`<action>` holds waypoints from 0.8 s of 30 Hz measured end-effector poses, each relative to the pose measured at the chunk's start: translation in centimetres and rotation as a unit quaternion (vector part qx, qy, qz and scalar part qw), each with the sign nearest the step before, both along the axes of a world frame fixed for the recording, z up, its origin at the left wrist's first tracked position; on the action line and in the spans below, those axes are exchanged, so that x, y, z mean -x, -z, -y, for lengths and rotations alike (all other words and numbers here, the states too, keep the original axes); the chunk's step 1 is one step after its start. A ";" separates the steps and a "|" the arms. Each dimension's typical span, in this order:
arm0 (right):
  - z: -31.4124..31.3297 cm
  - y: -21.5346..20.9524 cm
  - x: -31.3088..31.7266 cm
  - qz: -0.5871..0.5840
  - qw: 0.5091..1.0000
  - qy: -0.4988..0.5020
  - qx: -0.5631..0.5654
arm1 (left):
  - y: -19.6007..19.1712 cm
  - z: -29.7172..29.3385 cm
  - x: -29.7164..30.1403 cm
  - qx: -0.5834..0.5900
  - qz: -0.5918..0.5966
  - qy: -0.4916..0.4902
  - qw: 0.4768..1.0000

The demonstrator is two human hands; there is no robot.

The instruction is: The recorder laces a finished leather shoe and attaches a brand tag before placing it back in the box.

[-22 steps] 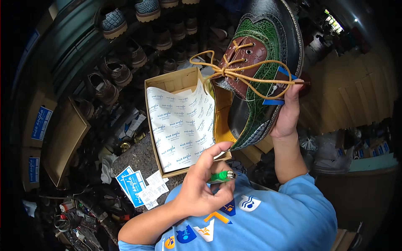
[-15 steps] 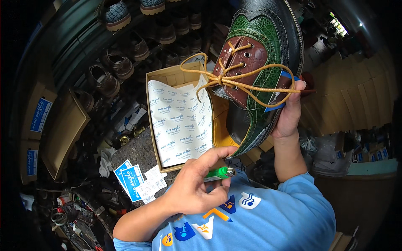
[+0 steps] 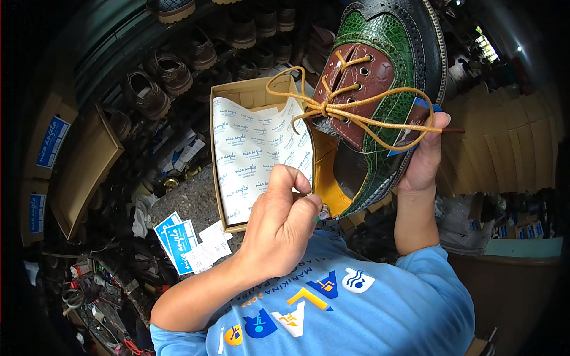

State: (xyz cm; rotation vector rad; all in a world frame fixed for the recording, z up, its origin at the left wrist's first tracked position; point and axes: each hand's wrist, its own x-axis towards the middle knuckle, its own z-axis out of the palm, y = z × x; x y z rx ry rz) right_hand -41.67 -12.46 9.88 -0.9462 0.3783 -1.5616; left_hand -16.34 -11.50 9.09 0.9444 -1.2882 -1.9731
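Observation:
My right hand (image 3: 423, 160) grips a multi-coloured leather shoe (image 3: 389, 71) from its right side, holding it up with the toe pointing away. The shoe has a black toe, green textured panels, a brown lace area and a yellow lining. Its tan laces (image 3: 380, 118) are tied in a bow. A blue-edged tag (image 3: 409, 133) hangs on a clear loop beside my right thumb. Near the shoe's heel end is my left hand (image 3: 282, 225), closed, thumb and index pinched together. The metal top of a green lighter (image 3: 323, 215) peeks out from it; whether the fingertips also pinch something is unclear.
An open cardboard box (image 3: 221, 184) lined with printed white paper (image 3: 255, 154) stands behind my left hand. Blue-and-white cards (image 3: 178, 240) and paper slips (image 3: 211, 246) lie left of it. Shoes (image 3: 145, 95) fill racks at the far left. A box lid (image 3: 89, 172) leans nearby.
My left hand has moved up and turned, fingers now curled in a pinch, with the lighter mostly hidden. The shoe and right hand have shifted slightly right in view.

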 end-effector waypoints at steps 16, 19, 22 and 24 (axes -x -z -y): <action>-1.0 -1.3 1.3 -0.059 0.997 0.048 -0.016 | 0.6 0.2 1.7 -0.015 -0.062 0.018 0.998; -1.6 -1.7 2.2 -0.075 0.996 0.044 -0.025 | 0.6 0.0 2.5 -0.046 -0.069 0.054 0.995; -2.7 -2.2 2.8 -0.077 0.995 0.061 -0.026 | 0.7 -0.2 3.2 0.029 -0.045 0.053 0.997; -3.5 -2.3 3.1 -0.099 0.989 0.104 -0.047 | 0.9 -0.2 3.6 0.051 -0.048 0.064 0.996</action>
